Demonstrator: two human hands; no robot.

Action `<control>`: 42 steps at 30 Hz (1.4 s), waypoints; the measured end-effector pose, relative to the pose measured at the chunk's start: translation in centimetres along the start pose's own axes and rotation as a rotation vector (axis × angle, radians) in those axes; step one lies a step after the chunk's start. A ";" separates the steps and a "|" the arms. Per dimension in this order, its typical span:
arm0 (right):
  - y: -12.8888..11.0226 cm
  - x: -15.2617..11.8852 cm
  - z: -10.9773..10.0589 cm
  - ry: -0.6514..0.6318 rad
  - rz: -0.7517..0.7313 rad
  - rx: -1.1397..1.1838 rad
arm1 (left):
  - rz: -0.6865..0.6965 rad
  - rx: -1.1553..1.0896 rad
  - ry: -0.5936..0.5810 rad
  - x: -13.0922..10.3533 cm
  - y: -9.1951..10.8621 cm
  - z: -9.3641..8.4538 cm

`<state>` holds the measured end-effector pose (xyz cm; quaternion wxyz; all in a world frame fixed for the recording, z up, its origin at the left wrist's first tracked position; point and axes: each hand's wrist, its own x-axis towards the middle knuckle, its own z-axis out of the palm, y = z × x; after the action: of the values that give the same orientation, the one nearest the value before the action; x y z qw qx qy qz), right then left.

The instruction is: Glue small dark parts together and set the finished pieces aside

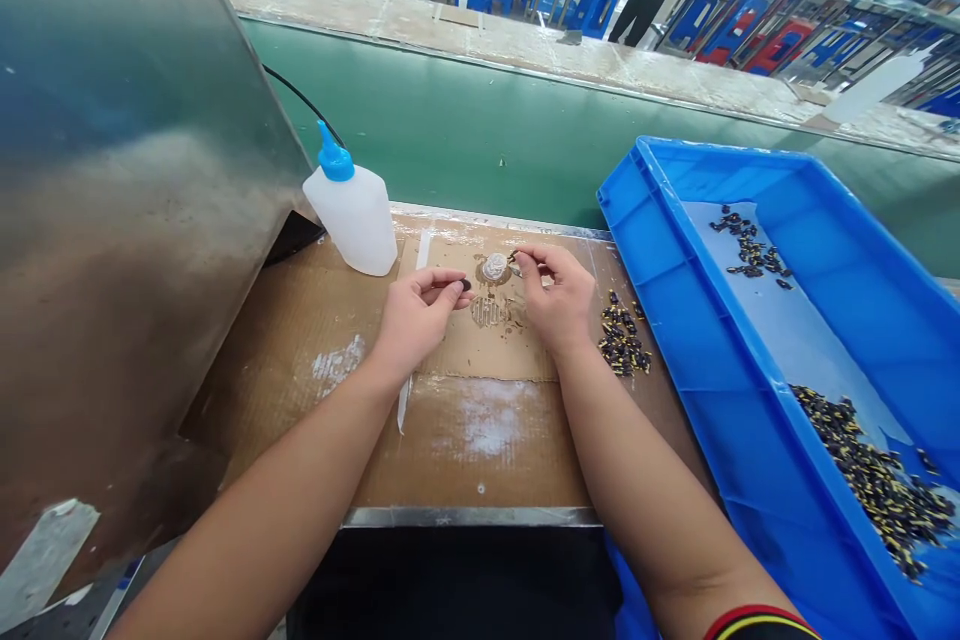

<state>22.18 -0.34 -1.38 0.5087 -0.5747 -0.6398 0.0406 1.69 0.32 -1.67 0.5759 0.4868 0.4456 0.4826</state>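
Note:
My left hand (426,308) is closed in a pinch on a small dark piece (466,285), above the work board. Across from it my right hand (556,292) pinches a tiny dark part (513,258), mostly hidden by the fingertips. Right beside those fingertips is a round white mound (495,266) of paste-like material on the cardboard sheet (517,360). A patch of whitish lines (486,311) marks the cardboard just in front of the mound. Several small black-and-yellow parts (624,338) lie in a loose pile to the right of my right hand.
A white squeeze bottle (354,220) with a blue cap stands at the back left, near a large metal panel (135,170). At the right, a blue plastic bin (697,350) holds more black-and-yellow parts (874,475). A green wall (450,110) rises behind the table.

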 end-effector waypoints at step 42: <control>-0.7 0.0 1.1 0.126 -0.064 -0.066 | -0.020 -0.063 0.037 0.1 0.2 0.2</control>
<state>20.97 -0.03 -1.50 0.5299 -0.5719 -0.6253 -0.0330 1.89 0.38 -1.43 0.5871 0.4550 0.4457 0.4996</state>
